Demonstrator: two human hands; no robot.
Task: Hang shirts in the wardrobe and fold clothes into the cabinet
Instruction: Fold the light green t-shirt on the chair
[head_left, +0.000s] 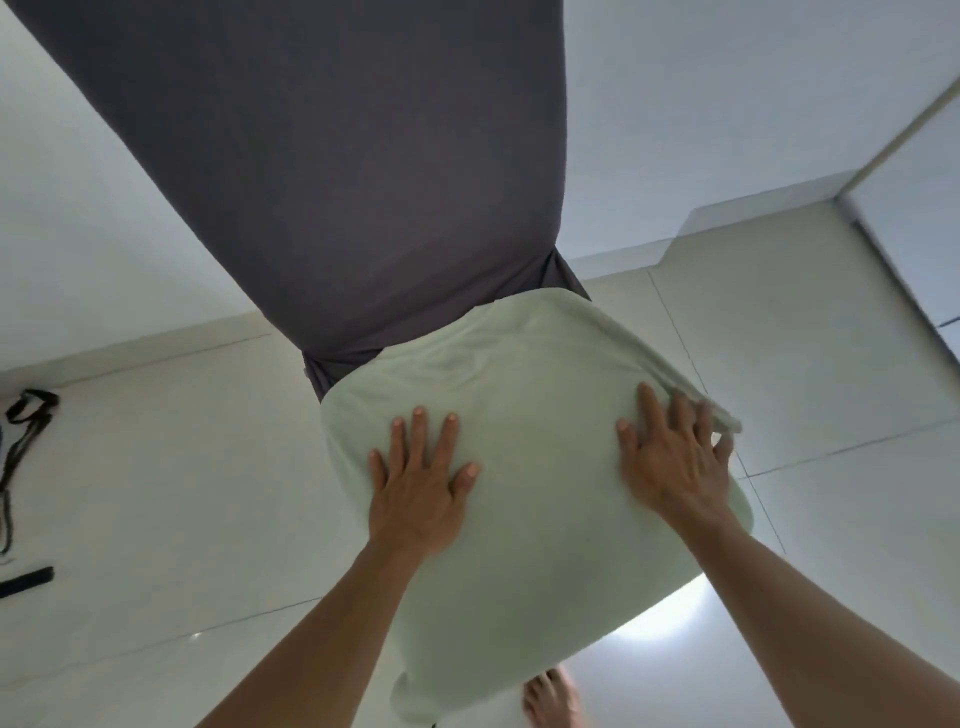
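Hands flat on pale green garment (519, 545) — left hand (418, 493) and right hand (670, 462) fingers spread, pressing; grey cloth (332, 182) beyond fingertips. No legible writing.

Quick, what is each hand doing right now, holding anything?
Left hand: open, fingers spread flat, pressing on the pale green cloth.
Right hand: open, flat on the same cloth near its edge, gripping nothing.

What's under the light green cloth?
The grey cover continues beneath the light green cloth. What the cover hides is unseen. Left hand and right hand press on top.
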